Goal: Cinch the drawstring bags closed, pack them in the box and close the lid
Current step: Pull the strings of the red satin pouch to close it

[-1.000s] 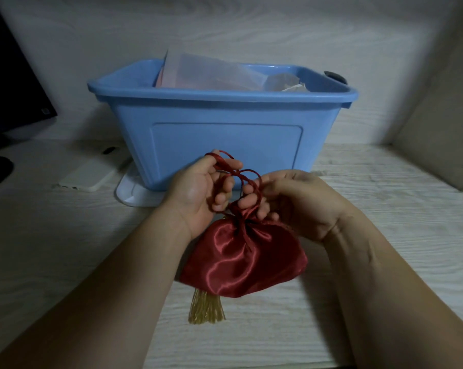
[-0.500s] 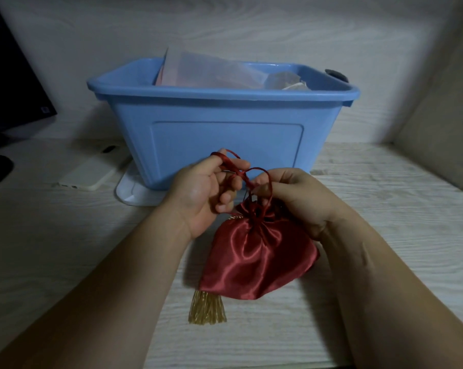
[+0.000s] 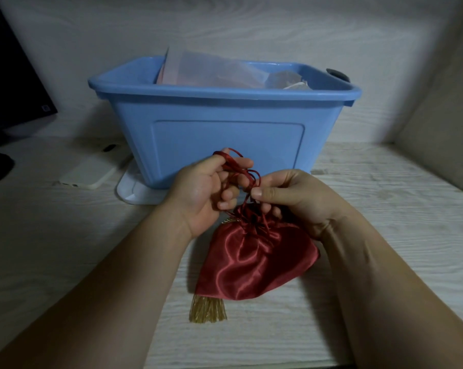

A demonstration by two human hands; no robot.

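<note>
While gripped, bag [image 3: 254, 265] neck toward box [image 3: 225, 134].

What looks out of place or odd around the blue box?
The blue box stands on a white lid-like panel, pinning it, and clear plastic packets stick up above its rim. Nothing looks spilled or damaged.

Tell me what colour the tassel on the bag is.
The tassel is gold, clearest in the head view.
</note>
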